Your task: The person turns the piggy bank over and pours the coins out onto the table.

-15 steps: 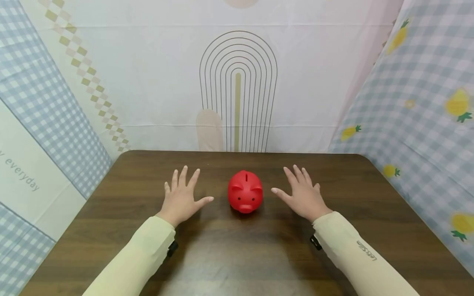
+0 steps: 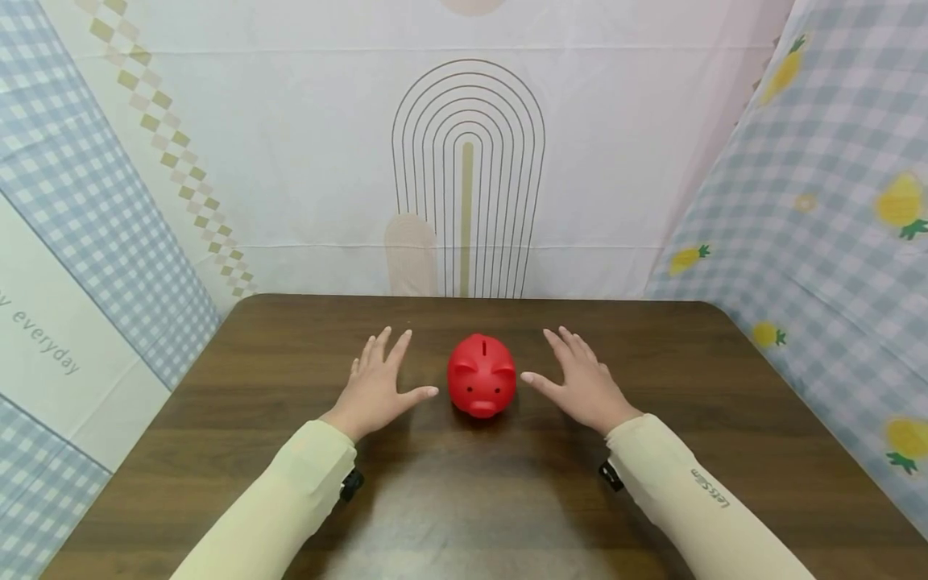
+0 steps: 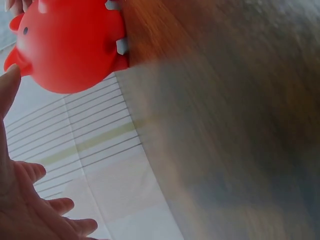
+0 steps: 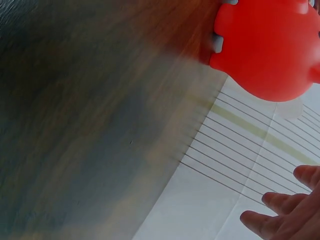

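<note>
A red piggy bank (image 2: 482, 377) stands upright on the brown wooden table (image 2: 464, 499), its snout toward me and a coin slot on top. To its left is my left hand (image 2: 373, 387), fingers extended and thumb pointing at the pig, with a gap between them. My right hand (image 2: 586, 387) is on the other side, also spread and apart from it, the thumb tip close to the pig's side. The left wrist view shows the pig's flank (image 3: 70, 45) beyond my thumb. In the right wrist view the pig (image 4: 270, 45) fills the upper right corner.
A pale cloth with arch line patterns (image 2: 467, 177) hangs behind the table's far edge. Blue checked cloth flanks both sides, the right one (image 2: 819, 242) printed with pineapples. Black wrist straps (image 2: 351, 485) show at the cuffs.
Both hands have moved inward toward the piggy bank, the left one further than the right. Their fingers are closer together than before. The piggy bank stays in place.
</note>
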The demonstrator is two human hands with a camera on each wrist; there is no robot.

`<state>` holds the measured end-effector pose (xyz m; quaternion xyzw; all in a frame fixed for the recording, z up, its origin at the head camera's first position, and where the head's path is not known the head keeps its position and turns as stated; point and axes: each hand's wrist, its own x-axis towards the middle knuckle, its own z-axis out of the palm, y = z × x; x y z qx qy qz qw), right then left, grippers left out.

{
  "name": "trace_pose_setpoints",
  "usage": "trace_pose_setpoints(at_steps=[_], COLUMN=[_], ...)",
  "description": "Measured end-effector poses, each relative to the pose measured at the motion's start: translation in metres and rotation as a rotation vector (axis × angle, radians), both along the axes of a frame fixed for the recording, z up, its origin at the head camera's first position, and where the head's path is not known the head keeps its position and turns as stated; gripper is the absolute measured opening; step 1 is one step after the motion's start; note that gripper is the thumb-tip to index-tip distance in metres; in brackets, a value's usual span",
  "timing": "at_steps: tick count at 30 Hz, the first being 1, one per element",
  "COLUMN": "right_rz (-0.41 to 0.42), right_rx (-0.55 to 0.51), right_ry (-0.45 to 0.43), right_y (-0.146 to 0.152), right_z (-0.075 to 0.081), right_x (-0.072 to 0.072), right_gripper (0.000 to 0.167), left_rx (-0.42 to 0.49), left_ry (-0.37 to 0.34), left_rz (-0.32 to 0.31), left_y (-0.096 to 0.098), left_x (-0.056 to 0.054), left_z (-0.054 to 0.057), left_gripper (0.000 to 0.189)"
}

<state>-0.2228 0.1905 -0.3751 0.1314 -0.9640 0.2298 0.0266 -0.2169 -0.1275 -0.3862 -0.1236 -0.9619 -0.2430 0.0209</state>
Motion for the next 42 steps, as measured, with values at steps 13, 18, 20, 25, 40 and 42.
trace_pose_setpoints(at_steps=[13, 18, 20, 25, 40, 42], right_rz=[0.079, 0.094, 0.095, 0.088, 0.068, 0.067], right_rx=[-0.089, -0.113, -0.126, -0.166, -0.288, -0.293], right_ry=[-0.034, -0.059, -0.075, -0.117, -0.239, -0.247], right_y=[-0.01, -0.016, -0.018, -0.021, -0.029, -0.029], right_z=[-0.007, -0.009, -0.01, -0.011, -0.014, -0.015], right_x=[-0.003, -0.004, -0.004, -0.004, -0.006, -0.007], right_gripper=[0.092, 0.091, 0.092, 0.095, 0.097, 0.097], left_rx=[0.16, 0.211, 0.226, 0.268, 0.355, 0.361], left_ry=[-0.114, -0.136, -0.142, -0.152, -0.189, -0.187], left_rz=[-0.079, -0.096, -0.102, -0.124, -0.147, -0.155], left_y=[0.016, 0.024, 0.026, 0.033, 0.042, 0.043], left_x=[-0.003, -0.005, -0.005, -0.007, -0.012, -0.014], left_z=[0.0, -0.002, -0.003, -0.005, -0.012, -0.013], left_gripper=[0.101, 0.099, 0.099, 0.097, 0.095, 0.095])
